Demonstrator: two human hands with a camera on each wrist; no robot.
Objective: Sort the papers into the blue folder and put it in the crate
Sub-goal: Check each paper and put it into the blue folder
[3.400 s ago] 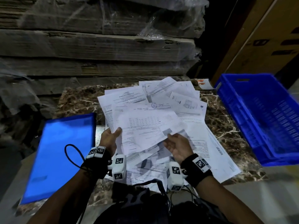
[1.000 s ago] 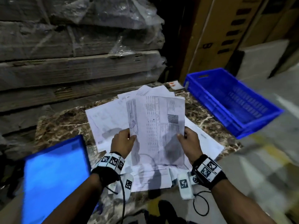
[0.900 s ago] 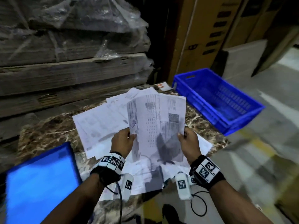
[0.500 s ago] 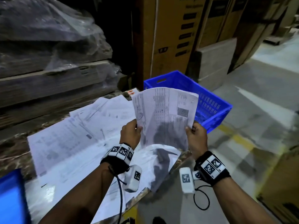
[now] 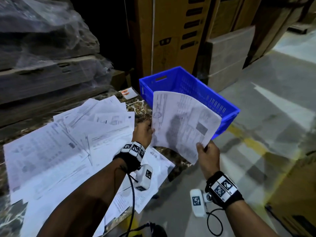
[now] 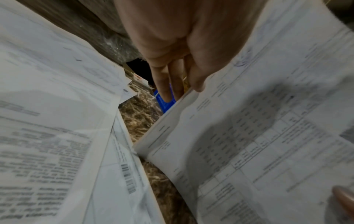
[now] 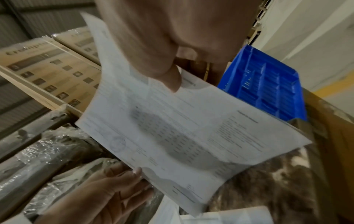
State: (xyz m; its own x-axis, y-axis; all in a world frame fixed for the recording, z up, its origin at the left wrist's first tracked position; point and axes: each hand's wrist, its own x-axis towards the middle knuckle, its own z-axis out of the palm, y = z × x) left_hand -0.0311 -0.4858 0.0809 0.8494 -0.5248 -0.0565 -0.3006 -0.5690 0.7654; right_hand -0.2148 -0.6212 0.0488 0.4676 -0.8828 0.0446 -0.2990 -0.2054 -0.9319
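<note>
I hold a thin stack of printed papers [image 5: 181, 124] in the air with both hands. My left hand [image 5: 150, 127] pinches its left edge, thumb on top. My right hand [image 5: 202, 147] pinches its lower right corner. The stack tilts and curls, and it covers part of the blue crate [image 5: 188, 86] on the floor behind it. Many loose papers [image 5: 68, 142] lie spread over the marble table. In the left wrist view my left hand [image 6: 182, 92] grips the stack [image 6: 258, 136]. The right wrist view shows my right hand [image 7: 173, 81] on the stack [image 7: 182, 128], the crate [image 7: 268, 84] beyond. The blue folder is out of view.
The marble table [image 5: 140, 106] ends just left of the crate. A small card with red print [image 5: 129, 93] lies at its far corner. Plastic-wrapped stacked boards [image 5: 42, 48] stand behind the table, tall cardboard boxes [image 5: 171, 40] behind the crate. Concrete floor with a yellow line [image 5: 253, 146] lies to the right.
The head view has swung right and the blue folder has left the picture. The held stack has moved right over the table's edge towards the crate and tilted, with my right hand lower.
</note>
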